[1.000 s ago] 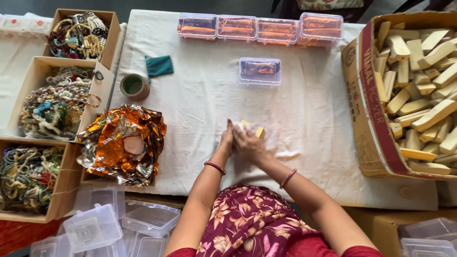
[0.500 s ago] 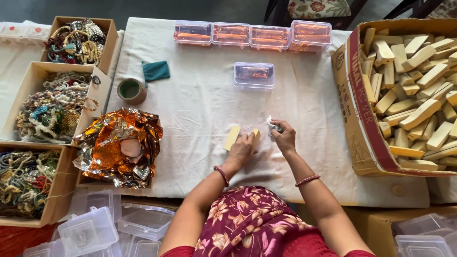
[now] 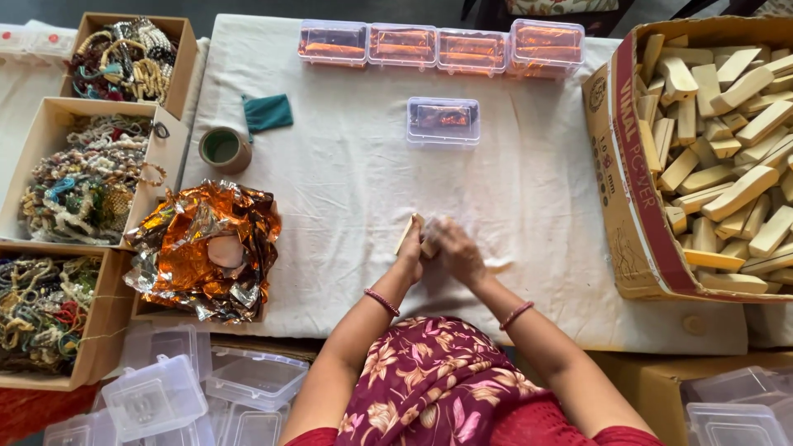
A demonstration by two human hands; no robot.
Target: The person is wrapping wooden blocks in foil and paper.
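My two hands meet over the white tablecloth point(image 3: 347, 190) just in front of me. My left hand point(image 3: 411, 258) grips a pale wooden block point(image 3: 406, 231) and holds it on edge. My right hand point(image 3: 456, 252) is closed on a small white wad point(image 3: 435, 225), blurred, pressed against the block. A second block may sit between my hands, but my fingers hide it. A closed clear plastic box point(image 3: 443, 121) with an orange-wrapped piece inside lies further out on the cloth.
Several filled clear boxes point(image 3: 438, 45) line the far edge. A cardboard box point(image 3: 619, 182) of wooden blocks stands right. Left are orange foil sheets point(image 3: 206, 248), a tape roll point(image 3: 223, 149), a green pouch point(image 3: 267, 111), bead boxes point(image 3: 91, 177) and empty clear boxes point(image 3: 165, 396).
Half a second ago my hands were apart, the left pressing blocks flat and the right holding the wad aside. Now the right hand has come back against the block, which is lifted on edge.
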